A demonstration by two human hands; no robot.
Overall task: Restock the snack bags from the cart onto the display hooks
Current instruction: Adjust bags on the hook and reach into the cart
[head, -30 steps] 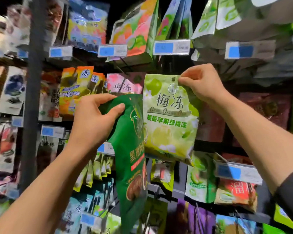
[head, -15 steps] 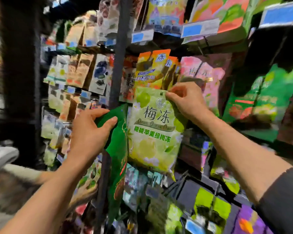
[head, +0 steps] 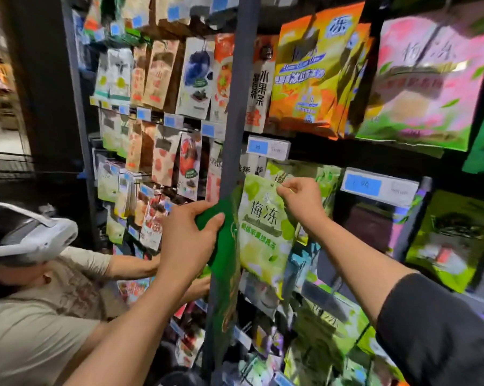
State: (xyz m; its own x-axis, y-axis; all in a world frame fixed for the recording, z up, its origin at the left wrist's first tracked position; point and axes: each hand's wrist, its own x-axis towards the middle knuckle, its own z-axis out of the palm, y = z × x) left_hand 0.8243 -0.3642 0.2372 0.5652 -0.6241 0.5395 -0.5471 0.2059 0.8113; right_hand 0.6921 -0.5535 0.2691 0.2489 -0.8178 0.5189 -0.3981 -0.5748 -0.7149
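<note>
Light-green snack bag point(head: 263, 232) is held up against the display rack, pinched at its top edge by the right hand point(head: 302, 200), thumb and fingers closed on the header strip. Hang hole presumably there, but hidden by fingers; hook itself can't be made out. Dark-green bag point(head: 225, 263) is gripped near its top by the left hand point(head: 190, 240), fingers wrapped round it; it hangs in front of the grey upright post point(head: 235, 107). Both bags judged light, soft film pouches, glossy so prob. slippery; body creases easily, contents likely squashable. Best taken at the stiffer sealed top strip, as is done now. Writing: "梅冻" is read in large chars on the light-green bag, smaller line below too blurred. "水果条" is read on a white pack point(head: 260, 87) above; "冻" on the orange bag point(head: 305, 79). Blue price tag point(head: 267, 147) text illegible.
</note>
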